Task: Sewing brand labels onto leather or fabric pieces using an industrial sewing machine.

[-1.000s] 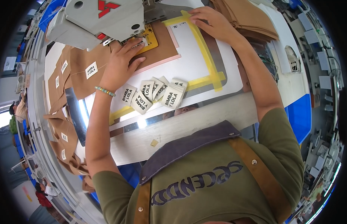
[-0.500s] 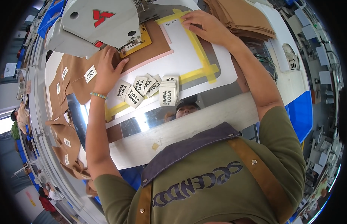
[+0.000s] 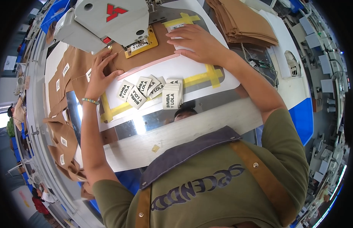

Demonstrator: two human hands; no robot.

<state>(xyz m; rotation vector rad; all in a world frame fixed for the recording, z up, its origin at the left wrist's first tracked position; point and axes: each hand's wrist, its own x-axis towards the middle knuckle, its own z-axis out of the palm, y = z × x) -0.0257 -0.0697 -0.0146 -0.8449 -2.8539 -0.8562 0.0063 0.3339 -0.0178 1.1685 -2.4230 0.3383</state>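
Note:
A flat brown fabric panel [image 3: 140, 60] lies under the head of a white sewing machine [image 3: 112, 22]. A yellow frame [image 3: 152, 43] sits on the panel and surrounds a white printed label [image 3: 138, 46]. My left hand [image 3: 100, 72] rests at the panel's left edge, thumb and fingers apart. Over the panel's right end my right hand [image 3: 199, 43] lies with fingers spread, partly hiding a small marked slip and the edge. A pink strip [image 3: 150, 65] runs along the panel's near edge. Neither hand grips anything.
Several loose white labels [image 3: 136, 97] and a label stack [image 3: 170, 97] lie on the white sheet near me. Yellow tape [image 3: 195, 79] borders the sheet. Labelled brown pieces [image 3: 62, 98] hang at the left; a brown stack [image 3: 245, 22] lies far right. A blue bin [image 3: 301, 119] stands at right.
My right hand has moved left and nearer, from the taped corner onto the panel's right end. My left hand has shifted left, away from the yellow frame, its fingers opening.

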